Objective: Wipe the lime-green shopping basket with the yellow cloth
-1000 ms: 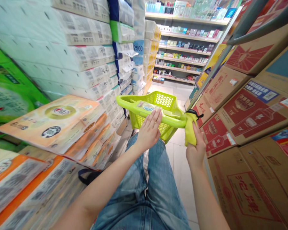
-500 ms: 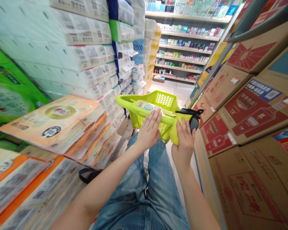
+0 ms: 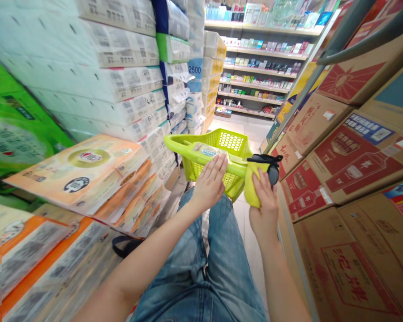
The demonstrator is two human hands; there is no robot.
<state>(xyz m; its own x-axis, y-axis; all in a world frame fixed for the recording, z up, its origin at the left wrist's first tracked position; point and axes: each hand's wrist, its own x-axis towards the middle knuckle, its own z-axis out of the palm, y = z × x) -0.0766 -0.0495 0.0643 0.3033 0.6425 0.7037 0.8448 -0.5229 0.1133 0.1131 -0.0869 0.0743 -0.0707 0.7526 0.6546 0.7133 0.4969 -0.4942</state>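
Observation:
A lime-green basket cart (image 3: pixel 235 139) of perforated plastic stands ahead of my knees, with its curved handle (image 3: pixel 179 144) towards me. My left hand (image 3: pixel 210 181) lies on the handle with its fingers stretched out over the label plate. At the handle's right end, my right hand (image 3: pixel 264 192) is closed on a soft yellow pouch-like thing (image 3: pixel 251 185) with black ties and a dark grey rounded part. Its exact kind is unclear, and my thumb is hidden. The inside of the basket is mostly out of sight.
Tall stacks of wrapped paper packs (image 3: pixel 130 85) and orange packs (image 3: pixel 77 172) line my left. Cardboard cartons (image 3: pixel 352 156) rise on the right, with a grey metal bar (image 3: pixel 362 47) jutting above. Ahead, pale floor leads to shelves (image 3: pixel 255 56) of small boxes and bottles.
My right hand has shifted slightly right with the yellow thing, which looks bunched higher in the grip. My left hand stays on the handle. The view has tilted a little.

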